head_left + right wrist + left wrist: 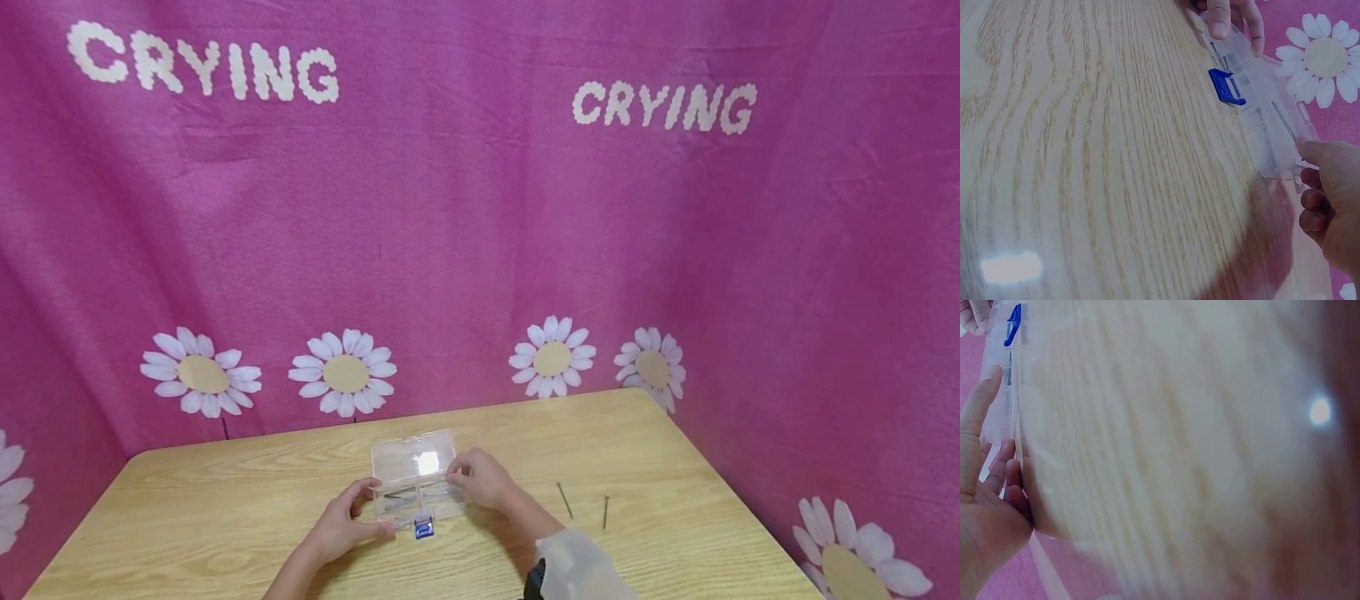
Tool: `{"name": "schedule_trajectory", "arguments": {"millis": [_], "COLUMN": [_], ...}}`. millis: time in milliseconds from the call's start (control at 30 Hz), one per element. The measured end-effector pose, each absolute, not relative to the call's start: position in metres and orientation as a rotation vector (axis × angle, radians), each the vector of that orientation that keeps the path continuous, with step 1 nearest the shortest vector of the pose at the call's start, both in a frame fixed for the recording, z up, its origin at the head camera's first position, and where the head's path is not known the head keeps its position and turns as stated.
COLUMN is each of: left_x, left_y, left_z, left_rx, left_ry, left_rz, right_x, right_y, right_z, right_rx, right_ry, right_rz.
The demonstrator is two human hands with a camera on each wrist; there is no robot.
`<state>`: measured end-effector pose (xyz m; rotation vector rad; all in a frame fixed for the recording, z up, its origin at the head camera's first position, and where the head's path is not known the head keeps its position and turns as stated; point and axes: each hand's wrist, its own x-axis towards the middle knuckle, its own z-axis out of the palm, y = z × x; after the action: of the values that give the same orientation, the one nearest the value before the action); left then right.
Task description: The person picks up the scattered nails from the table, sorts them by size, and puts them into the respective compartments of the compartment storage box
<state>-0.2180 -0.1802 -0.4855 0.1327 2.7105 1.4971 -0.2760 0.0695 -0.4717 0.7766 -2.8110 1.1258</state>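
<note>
A clear plastic box [413, 460] stands on the table with its lid raised at the back and a blue latch [423, 527] at its front. Thin metal nails [1264, 134] lie in its compartments. My left hand [345, 523] holds the box at its left side, thumb at the front and fingers farther back. Over the right compartment, my right hand [483, 479] pinches a long nail [1284, 120] between thumb and fingers. The right wrist view shows the nail slanting from the fingertips across the box. In the left wrist view, the box [999, 406] shows only at the left edge.
Two loose nails [564, 500] lie apart on the wooden table [225, 508], to the right of my right forearm. A pink curtain [450, 225] with white daisies hangs behind and beside the table. On my right wrist is a dark band [534, 579] below a pale sleeve.
</note>
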Motion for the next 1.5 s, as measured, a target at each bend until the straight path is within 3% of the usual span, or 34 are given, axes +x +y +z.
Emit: {"name": "schedule_trajectory", "arguments": {"millis": [500, 1500], "left_x": [-0.219, -0.221], "left_y": [-0.18, -0.181], "left_z": [-0.487, -0.488], "left_rx": [0.157, 0.134], "left_ry": [2.719, 2.725], "left_rz": [1.486, 1.47], "right_x": [-0.281, -0.283], "right_y": [0.078, 0.179], "right_z": [-0.469, -0.461], "right_rx": [0.682, 0.575], "right_ry": [-2.847, -2.894], "right_rz": [1.243, 0.972]}}
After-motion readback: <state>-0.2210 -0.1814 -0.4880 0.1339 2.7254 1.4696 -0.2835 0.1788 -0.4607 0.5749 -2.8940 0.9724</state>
